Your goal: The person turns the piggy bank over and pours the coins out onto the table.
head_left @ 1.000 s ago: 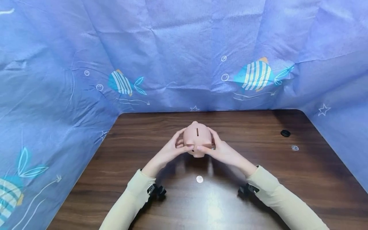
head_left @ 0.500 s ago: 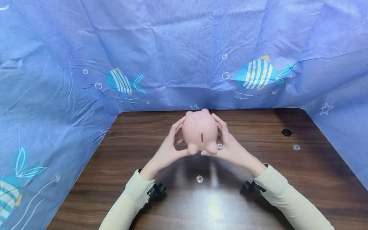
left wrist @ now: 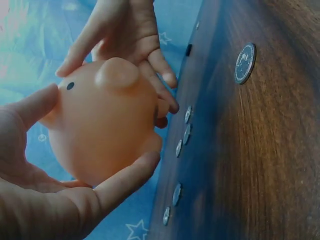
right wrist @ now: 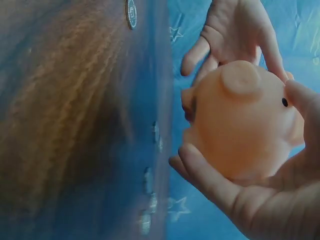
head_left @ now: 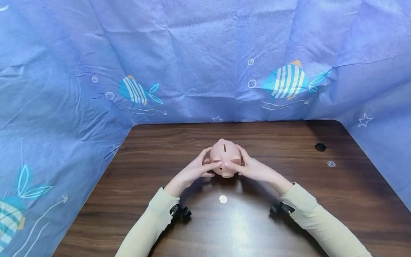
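Note:
A pink piggy bank [head_left: 225, 151] is held between both hands above the wooden table, its coin slot upward and its snout toward the person. My left hand [head_left: 194, 169] grips its left side, thumb on the face beside an eye. On the opposite side my right hand [head_left: 257, 170] holds it the same way, fingers curled round the body. The left wrist view shows a gap between the bank and the table. Below it lie several coins [left wrist: 177, 194], which the bank and hands hide in the head view. One coin [head_left: 223, 199] lies nearer the person.
Toward the table's right side lie a black round plug [head_left: 320, 147] and another coin [head_left: 331, 164]. A blue fish-print cloth [head_left: 199, 64] hangs behind the table [head_left: 167, 142] and along both sides.
Half a second ago the piggy bank was raised and tipped, with its slot toward the person and its rear end up. Now it is lower and level again, as it was one second ago.

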Demonstrator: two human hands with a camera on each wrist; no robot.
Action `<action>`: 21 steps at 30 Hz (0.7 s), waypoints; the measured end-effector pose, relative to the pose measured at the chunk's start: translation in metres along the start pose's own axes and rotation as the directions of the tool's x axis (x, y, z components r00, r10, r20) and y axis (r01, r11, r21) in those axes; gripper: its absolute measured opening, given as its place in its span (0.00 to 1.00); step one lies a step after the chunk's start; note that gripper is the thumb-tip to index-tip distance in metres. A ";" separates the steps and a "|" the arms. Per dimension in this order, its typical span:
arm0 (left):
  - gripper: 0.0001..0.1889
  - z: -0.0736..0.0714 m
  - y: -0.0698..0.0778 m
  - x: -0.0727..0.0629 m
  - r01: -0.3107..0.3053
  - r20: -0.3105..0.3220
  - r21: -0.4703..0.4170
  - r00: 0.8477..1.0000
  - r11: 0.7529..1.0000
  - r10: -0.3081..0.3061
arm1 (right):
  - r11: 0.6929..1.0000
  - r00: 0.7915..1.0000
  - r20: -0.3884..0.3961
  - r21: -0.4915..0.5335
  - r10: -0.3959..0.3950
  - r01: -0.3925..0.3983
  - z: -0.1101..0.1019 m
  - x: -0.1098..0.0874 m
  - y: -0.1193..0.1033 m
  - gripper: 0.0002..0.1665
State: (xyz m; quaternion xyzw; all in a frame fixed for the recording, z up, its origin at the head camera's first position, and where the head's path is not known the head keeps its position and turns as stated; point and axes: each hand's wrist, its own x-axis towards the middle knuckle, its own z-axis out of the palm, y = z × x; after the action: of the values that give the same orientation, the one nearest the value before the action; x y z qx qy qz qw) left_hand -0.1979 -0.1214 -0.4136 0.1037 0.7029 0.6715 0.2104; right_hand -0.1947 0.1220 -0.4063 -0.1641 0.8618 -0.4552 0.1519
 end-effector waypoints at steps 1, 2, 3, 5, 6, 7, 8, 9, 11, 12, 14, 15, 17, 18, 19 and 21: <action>0.45 0.001 0.004 -0.004 -0.056 -0.011 0.007 0.998 0.998 0.056 | 0.999 0.998 -0.031 -0.003 -0.048 0.048 0.000 -0.003 -0.004 0.64; 0.47 0.002 0.010 -0.009 -0.140 -0.022 0.035 0.990 0.989 0.141 | 0.993 0.989 -0.080 -0.016 -0.122 0.121 -0.001 -0.008 -0.009 0.65; 0.49 0.004 0.017 -0.015 -0.249 -0.026 0.082 0.967 0.965 0.252 | 0.974 0.964 -0.138 -0.039 -0.228 0.225 -0.004 -0.013 -0.015 0.65; 0.54 0.007 0.033 -0.031 -0.486 -0.006 0.208 0.867 0.849 0.498 | 0.878 0.846 -0.235 -0.123 -0.479 0.463 -0.010 -0.024 -0.027 0.66; 0.57 0.008 0.041 -0.038 -0.587 0.020 0.272 0.796 0.762 0.606 | 0.798 0.752 -0.268 -0.169 -0.602 0.579 -0.012 -0.028 -0.033 0.66; 0.59 0.009 0.047 -0.044 -0.663 0.052 0.324 0.725 0.675 0.687 | 0.716 0.658 -0.288 -0.206 -0.695 0.667 -0.015 -0.032 -0.036 0.66; 0.60 0.010 0.051 -0.048 -0.707 0.074 0.365 0.671 0.606 0.738 | 0.653 0.584 -0.300 -0.244 -0.754 0.717 -0.017 -0.033 -0.038 0.66; 0.60 0.009 0.052 -0.047 -0.727 0.087 0.383 0.643 0.571 0.761 | 0.628 0.555 -0.306 -0.256 -0.774 0.735 -0.018 -0.033 -0.038 0.67; 0.60 0.007 0.048 -0.039 -0.686 0.066 0.355 0.696 0.635 0.715 | 0.703 0.638 -0.311 -0.180 -0.705 0.688 -0.016 -0.026 -0.033 0.66; 0.58 0.005 0.043 -0.031 -0.624 0.039 0.323 0.760 0.711 0.649 | 0.776 0.722 -0.304 -0.109 -0.621 0.621 -0.014 -0.020 -0.028 0.66; 0.53 0.002 0.028 -0.014 -0.432 -0.038 0.218 0.892 0.875 0.450 | 0.913 0.891 -0.244 0.045 -0.383 0.405 -0.008 -0.006 -0.015 0.67; 0.51 0.000 0.021 -0.006 -0.325 -0.063 0.155 0.939 0.933 0.338 | 0.952 0.944 -0.199 0.106 -0.263 0.288 -0.005 0.001 -0.009 0.67; 0.48 -0.002 0.009 0.004 -0.155 -0.083 0.060 0.984 0.986 0.159 | 0.977 0.988 -0.118 0.175 -0.102 0.121 0.000 0.010 0.001 0.66; 0.47 -0.002 0.006 0.007 -0.118 -0.091 0.047 0.988 0.992 0.122 | 0.979 0.993 -0.101 0.183 -0.069 0.087 0.001 0.012 0.003 0.65; 0.48 -0.002 0.006 0.007 -0.118 -0.089 0.039 0.989 0.992 0.121 | 0.980 0.993 -0.100 0.181 -0.070 0.087 0.001 0.012 0.004 0.65; 0.49 0.001 0.014 0.001 -0.221 -0.070 0.078 0.972 0.972 0.226 | 0.972 0.975 -0.161 0.154 -0.152 0.177 -0.002 0.004 -0.002 0.66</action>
State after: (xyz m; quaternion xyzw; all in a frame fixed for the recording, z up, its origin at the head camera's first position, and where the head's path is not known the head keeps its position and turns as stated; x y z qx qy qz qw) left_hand -0.2004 -0.1194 -0.4005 0.1632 0.7174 0.6696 0.1022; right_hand -0.1991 0.1207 -0.4037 -0.1874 0.8128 -0.5480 0.0626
